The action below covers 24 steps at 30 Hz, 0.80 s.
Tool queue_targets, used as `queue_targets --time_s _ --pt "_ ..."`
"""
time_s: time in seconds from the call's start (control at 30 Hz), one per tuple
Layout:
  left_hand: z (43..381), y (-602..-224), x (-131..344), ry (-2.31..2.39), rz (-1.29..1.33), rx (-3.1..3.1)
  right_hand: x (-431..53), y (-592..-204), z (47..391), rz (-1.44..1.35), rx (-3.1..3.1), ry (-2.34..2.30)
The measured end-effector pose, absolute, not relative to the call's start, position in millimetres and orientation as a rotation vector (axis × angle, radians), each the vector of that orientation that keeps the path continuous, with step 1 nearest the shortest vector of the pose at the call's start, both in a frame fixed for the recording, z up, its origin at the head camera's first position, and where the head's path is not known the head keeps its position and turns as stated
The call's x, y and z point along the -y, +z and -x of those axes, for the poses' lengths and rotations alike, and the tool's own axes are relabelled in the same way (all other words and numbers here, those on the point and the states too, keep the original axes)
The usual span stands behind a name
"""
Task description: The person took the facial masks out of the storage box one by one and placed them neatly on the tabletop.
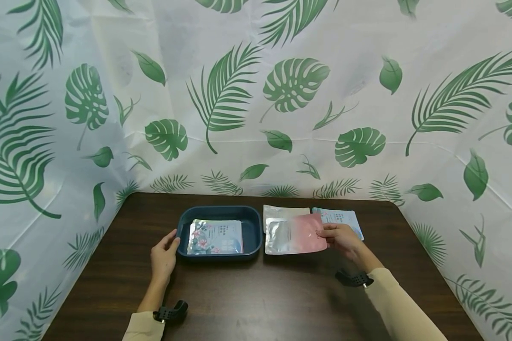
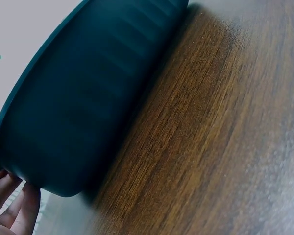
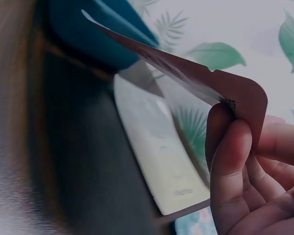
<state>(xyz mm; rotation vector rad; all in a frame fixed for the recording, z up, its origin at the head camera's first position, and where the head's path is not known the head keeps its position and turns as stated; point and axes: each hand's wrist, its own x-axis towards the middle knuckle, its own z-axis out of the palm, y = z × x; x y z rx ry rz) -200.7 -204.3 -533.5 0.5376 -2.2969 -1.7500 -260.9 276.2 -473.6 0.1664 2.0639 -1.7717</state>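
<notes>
A dark blue tray (image 1: 252, 231) stands on the table. Inside it lies a light blue, flower-printed sheet mask packet (image 1: 216, 237), with a pale edge of another showing beneath. My left hand (image 1: 163, 259) holds the tray's left end; in the left wrist view its fingers (image 2: 28, 208) touch the outer wall under the rim. Between thumb and fingers, my right hand (image 1: 343, 240) pinches a pink and silver sheet mask packet (image 1: 296, 235) by its right edge. The packet is raised and tilted, just right of the tray, partly covering a cream packet (image 3: 159, 147) on the table.
Behind my right hand another light blue packet (image 1: 341, 219) lies on the dark wooden table (image 1: 247, 298). A white cloth with green leaves (image 1: 247, 94) hangs behind the table and along both sides.
</notes>
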Motion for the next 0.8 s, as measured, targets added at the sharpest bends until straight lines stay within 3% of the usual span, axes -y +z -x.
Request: queue_targets --time_s 0.8 --pt "201 -534 204 -1.751 -0.525 2.284 -269 -518 248 -0.194 -2.14 -1.641"
